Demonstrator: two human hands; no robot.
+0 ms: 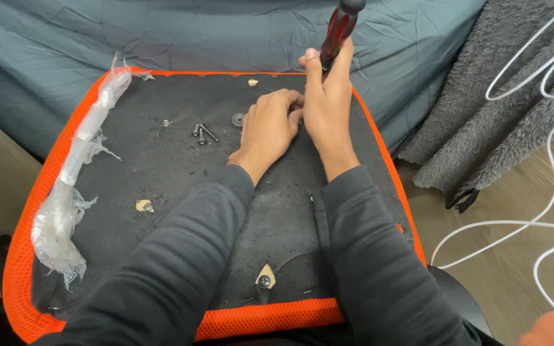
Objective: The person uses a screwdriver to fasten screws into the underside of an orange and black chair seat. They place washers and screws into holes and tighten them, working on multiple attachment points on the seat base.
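Note:
An upturned chair seat [161,173], black underside with an orange mesh rim, lies in front of me. My right hand [328,102] grips a red-and-black screwdriver [338,29] held upright near the seat's far edge. My left hand [267,125] rests on the black fabric right beside it, fingers curled at the screwdriver's tip; what they pinch is hidden. Loose black screws [203,132] and a washer [237,119] lie just left of my left hand. A fitted bolt [264,280] sits in a hole near the front edge.
A crumpled clear plastic wrap [75,173] runs along the seat's left rim. A teal sheet [193,38] covers the surface behind. A grey fuzzy blanket [482,109] and white cables [546,218] lie on the wooden floor to the right.

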